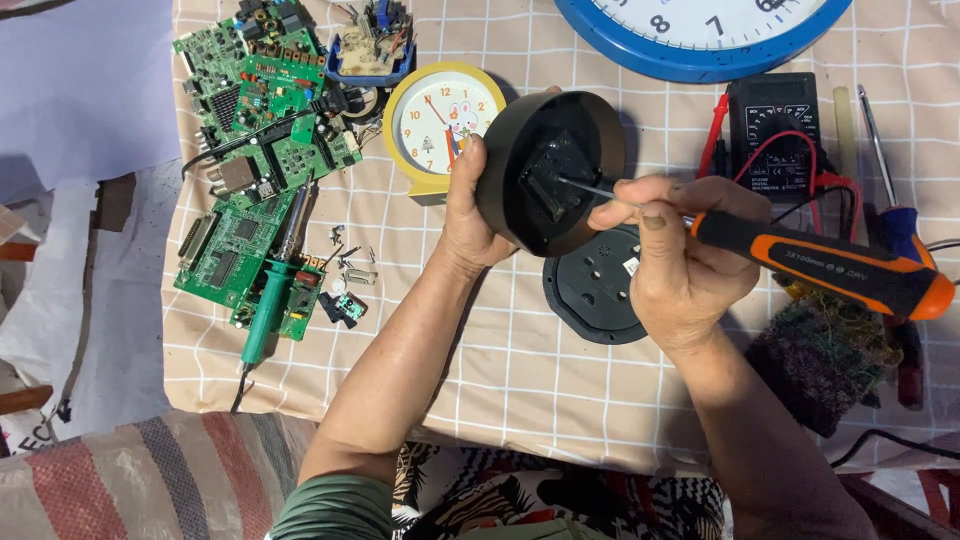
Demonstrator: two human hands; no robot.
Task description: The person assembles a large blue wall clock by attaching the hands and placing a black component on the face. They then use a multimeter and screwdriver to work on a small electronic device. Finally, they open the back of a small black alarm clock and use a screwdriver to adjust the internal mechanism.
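Left hand (468,222) grips round black plastic clock back (550,170); right hand (680,250) holds rubbery orange-black screwdriver (820,265).

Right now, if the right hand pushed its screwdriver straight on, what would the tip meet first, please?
The right hand aims the screwdriver leftward; its tip already appears to rest on the square black movement inside the round black clock housing.

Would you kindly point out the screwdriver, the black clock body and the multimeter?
screwdriver (820,262), head view, on its orange-and-black handle.
black clock body (520,150), head view, on its dark rim.
multimeter (775,135), head view, on its dial face.
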